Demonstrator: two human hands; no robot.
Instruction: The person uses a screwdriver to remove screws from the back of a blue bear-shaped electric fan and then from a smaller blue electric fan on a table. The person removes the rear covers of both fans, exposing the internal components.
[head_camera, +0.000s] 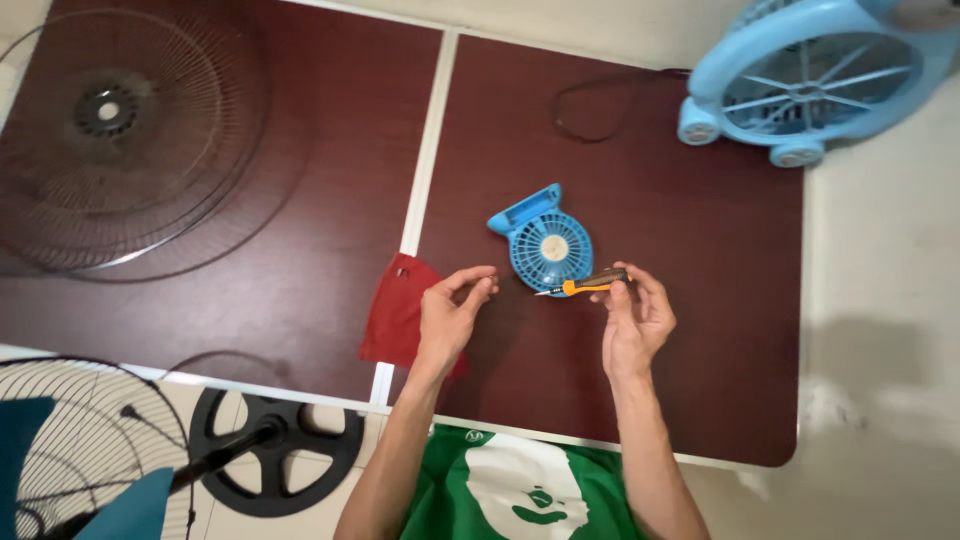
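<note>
A small blue hand-held fan (541, 243) lies flat on the dark red table (690, 300). My right hand (633, 320) holds a small screwdriver (588, 284) with an orange and black handle, its tip pointing left at the fan's lower edge. My left hand (452, 315) hovers left of the fan with thumb and forefinger pinched together; whether something tiny is between them I cannot tell. A red cloth (398, 310) lies under and left of that hand.
A large wire fan grille (115, 135) rests on the left table half. A big light-blue fan (815, 75) stands at the far right corner with a black cord (595, 105). On the floor are a standing fan's round base (275, 450) and another grille (85, 440).
</note>
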